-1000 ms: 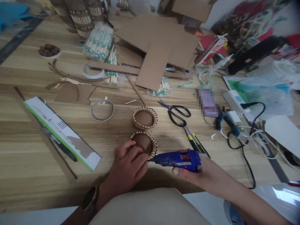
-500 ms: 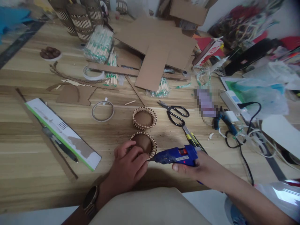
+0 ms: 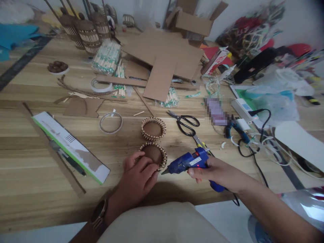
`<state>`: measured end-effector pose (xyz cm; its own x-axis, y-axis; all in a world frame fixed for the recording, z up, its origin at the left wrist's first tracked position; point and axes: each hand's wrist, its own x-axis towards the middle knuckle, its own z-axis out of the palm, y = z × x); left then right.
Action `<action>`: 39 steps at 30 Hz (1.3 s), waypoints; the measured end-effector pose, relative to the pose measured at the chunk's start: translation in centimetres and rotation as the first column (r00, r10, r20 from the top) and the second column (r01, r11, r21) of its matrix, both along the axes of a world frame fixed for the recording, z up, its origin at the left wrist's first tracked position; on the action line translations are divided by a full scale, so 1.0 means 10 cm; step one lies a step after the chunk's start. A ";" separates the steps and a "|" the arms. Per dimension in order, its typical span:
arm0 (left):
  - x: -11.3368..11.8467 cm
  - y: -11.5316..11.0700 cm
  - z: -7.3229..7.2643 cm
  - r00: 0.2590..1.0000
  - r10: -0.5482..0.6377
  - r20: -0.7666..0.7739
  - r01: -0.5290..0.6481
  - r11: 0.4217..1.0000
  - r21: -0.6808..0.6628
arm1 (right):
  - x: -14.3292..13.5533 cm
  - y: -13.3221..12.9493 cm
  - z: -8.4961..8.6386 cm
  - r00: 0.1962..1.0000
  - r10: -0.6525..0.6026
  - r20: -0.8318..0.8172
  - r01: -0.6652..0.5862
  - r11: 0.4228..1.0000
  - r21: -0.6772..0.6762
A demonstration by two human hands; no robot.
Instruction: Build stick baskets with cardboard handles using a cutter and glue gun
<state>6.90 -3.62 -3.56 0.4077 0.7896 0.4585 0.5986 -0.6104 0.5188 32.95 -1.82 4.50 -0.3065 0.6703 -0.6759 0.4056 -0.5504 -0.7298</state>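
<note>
Near stick-walled tray is looking round, brown inside; left grip is holding it, right grip a blue glue gun.

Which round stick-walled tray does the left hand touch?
The nearer round brown stick-walled tray; the left hand covers its near side; the farther tray stands untouched.

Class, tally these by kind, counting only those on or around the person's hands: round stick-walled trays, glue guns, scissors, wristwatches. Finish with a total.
Round stick-walled trays: 2
Glue gun: 1
Scissors: 1
Wristwatch: 1
Total: 5
</note>
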 end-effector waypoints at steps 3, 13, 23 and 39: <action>0.00 0.00 0.00 1.000 0.001 -0.010 -0.001 1.000 -0.004 | 0.07 -0.03 -0.02 0.996 -0.070 -0.051 0.069 0.997 -0.016; 0.01 -0.03 -0.02 1.000 0.020 -0.003 -0.020 1.000 0.006 | -0.01 -0.04 -0.31 0.818 -0.540 -0.199 0.505 0.839 -0.200; 0.02 -0.02 -0.08 0.999 0.021 -0.030 -0.020 1.000 0.021 | 0.09 -0.02 -0.29 0.862 -0.473 -0.179 0.445 0.878 -0.176; 0.04 -0.07 -0.12 0.996 0.051 -0.069 -0.050 0.999 0.008 | -0.34 -0.09 -0.14 0.677 0.169 0.716 -0.736 0.147 0.661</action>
